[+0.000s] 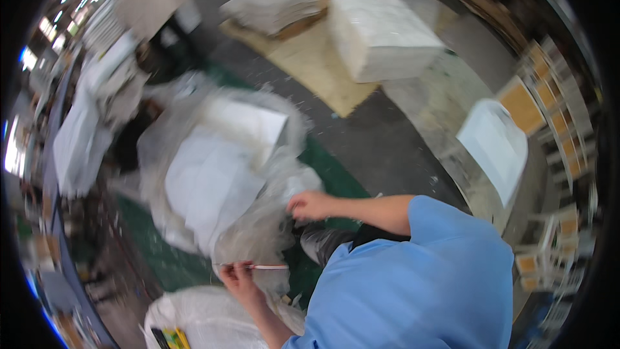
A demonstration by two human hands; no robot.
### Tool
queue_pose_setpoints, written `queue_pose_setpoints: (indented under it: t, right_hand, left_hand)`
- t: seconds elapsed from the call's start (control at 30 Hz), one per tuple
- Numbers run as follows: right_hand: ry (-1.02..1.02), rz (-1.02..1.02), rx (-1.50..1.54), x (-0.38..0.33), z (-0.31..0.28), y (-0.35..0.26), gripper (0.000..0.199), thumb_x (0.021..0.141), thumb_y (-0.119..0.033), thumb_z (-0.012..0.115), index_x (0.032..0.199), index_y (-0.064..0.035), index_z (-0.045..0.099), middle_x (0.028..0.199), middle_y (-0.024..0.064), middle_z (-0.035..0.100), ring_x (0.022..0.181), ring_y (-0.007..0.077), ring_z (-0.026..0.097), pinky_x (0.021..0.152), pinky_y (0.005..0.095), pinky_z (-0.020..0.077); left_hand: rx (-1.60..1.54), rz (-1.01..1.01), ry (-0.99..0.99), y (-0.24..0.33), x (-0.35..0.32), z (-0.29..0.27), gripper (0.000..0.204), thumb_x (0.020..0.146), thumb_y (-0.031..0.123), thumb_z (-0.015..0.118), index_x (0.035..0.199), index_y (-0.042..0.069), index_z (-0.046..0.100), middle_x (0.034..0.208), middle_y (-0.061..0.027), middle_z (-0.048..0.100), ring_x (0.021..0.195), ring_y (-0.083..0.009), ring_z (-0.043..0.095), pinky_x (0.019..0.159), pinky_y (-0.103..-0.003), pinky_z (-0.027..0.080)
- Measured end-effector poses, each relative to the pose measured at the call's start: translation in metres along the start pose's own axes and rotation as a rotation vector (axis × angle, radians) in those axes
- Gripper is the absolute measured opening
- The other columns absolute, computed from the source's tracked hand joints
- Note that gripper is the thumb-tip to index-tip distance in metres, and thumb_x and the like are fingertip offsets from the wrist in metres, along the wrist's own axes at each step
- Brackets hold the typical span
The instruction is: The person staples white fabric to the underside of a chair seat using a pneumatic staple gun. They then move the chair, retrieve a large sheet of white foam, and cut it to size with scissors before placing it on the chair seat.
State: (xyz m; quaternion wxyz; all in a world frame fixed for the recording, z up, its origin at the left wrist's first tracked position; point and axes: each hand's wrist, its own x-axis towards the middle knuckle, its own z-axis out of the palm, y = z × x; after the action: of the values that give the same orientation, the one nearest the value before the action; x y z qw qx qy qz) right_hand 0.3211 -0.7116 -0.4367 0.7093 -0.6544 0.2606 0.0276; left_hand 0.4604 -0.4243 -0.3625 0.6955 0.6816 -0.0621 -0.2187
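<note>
My left hand is closed in a pinch on a thin pale strip with a reddish edge, which sticks out to the right of the fingers. It is above the near edge of a large clear plastic bag. White sheets lie in a heap inside the opened bag, with one flat white piece at the far side. My right hand is closed at the bag's right side, its fingers curled down next to the plastic. Whatever it may grip is too blurred to make out.
A white wrapped bale sits close at the lower left, with a black and yellow object on it. Farther off are a white block-shaped bale and a sheet stack on cardboard. A person in beige stands far left. Racks line the right.
</note>
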Motion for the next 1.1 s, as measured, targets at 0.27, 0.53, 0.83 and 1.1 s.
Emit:
queue_pose_setpoints:
  t: [0.27,0.53,0.83,1.1]
  right_hand:
    - [0.093,-0.205,0.046,-0.214,-0.057,-0.006,0.027,0.092,-0.011,0.073,0.116,-0.0029,0.062,0.1,0.0086,0.073,0.091,0.015,0.069,0.08,0.0312,0.055]
    - [0.471,-0.076,0.305,-0.385,-0.17,0.072,0.053,0.087,-0.014,0.079,0.128,-0.0058,0.047,0.096,0.0108,0.074,0.085,0.0166,0.07,0.073,0.0323,0.0539]
    - [1.034,-0.001,0.396,-0.637,-0.316,0.204,0.077,0.077,-0.025,0.091,0.142,-0.0077,0.054,0.086,0.0042,0.066,0.076,0.0138,0.063,0.069,0.0317,0.0516]
    - [1.426,0.237,0.524,-0.731,-0.341,0.296,0.063,0.078,-0.02,0.091,0.13,-0.0071,0.058,0.096,0.0035,0.067,0.084,0.0121,0.061,0.076,0.0302,0.0517]
  left_hand:
    - [0.03,-0.142,-0.614,-0.009,-0.108,0.218,0.014,0.104,0.003,0.054,0.115,0.004,0.046,0.103,-0.0077,0.063,0.089,-0.0116,0.062,0.077,-0.026,0.051]
    - [0.194,-0.178,-1.095,-0.047,-0.222,0.418,0.014,0.103,0.003,0.057,0.115,0.003,0.049,0.1,-0.0074,0.063,0.09,-0.0106,0.06,0.075,-0.025,0.049]
    - [0.472,-0.026,-1.73,-0.137,-0.428,0.674,0.039,0.102,0.011,0.063,0.138,0.002,0.052,0.123,-0.0139,0.066,0.113,-0.0182,0.063,0.099,-0.031,0.05]
    - [1.019,0.42,-1.951,-0.188,-0.472,0.782,0.065,0.096,0.026,0.07,0.151,0.002,0.044,0.148,-0.0225,0.053,0.139,-0.0346,0.051,0.114,-0.042,0.041]
